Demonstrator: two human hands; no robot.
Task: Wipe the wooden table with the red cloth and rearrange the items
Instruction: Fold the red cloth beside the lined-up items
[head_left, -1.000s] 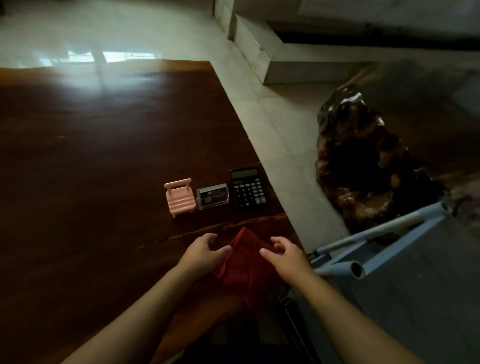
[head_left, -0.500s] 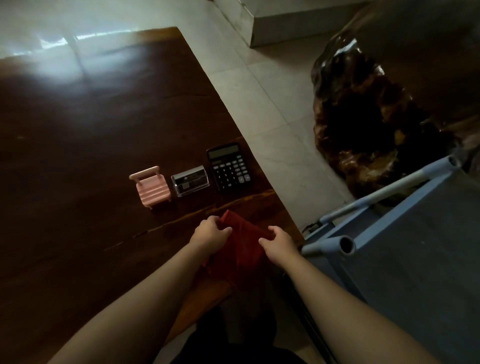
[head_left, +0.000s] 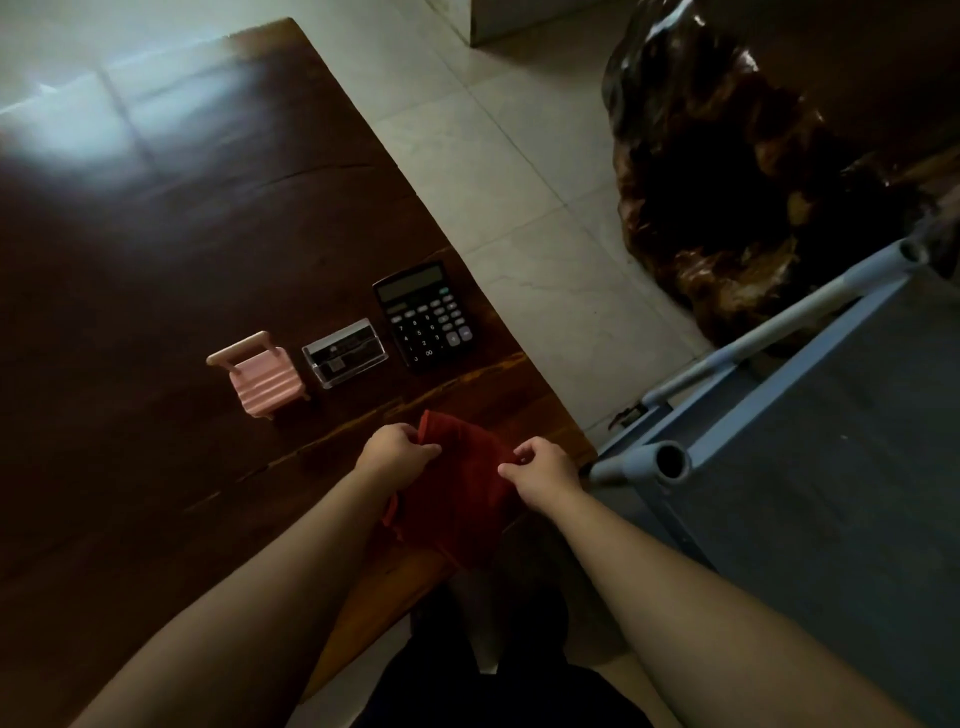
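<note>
The red cloth (head_left: 457, 499) lies on the near right corner of the dark wooden table (head_left: 156, 260), partly hanging over its front edge. My left hand (head_left: 397, 449) pinches the cloth's far left edge and my right hand (head_left: 537, 470) pinches its right edge. Just beyond the cloth stand three items in a row: a small pink toy chair (head_left: 262, 374) at the left, a clear plastic card holder (head_left: 345, 353) in the middle, and a black calculator (head_left: 423, 314) at the right near the table's edge.
A blue-grey fabric cart with tube frame (head_left: 779, 441) stands close to the table's right corner. Behind it sits a large dark carved wood stump (head_left: 737, 171). Pale floor tiles (head_left: 519, 171) run along the table's right side.
Both hands have gone from hovering open over the cloth to pinching its edges. The camera view has tilted down and shifted, so the items appear further left.
</note>
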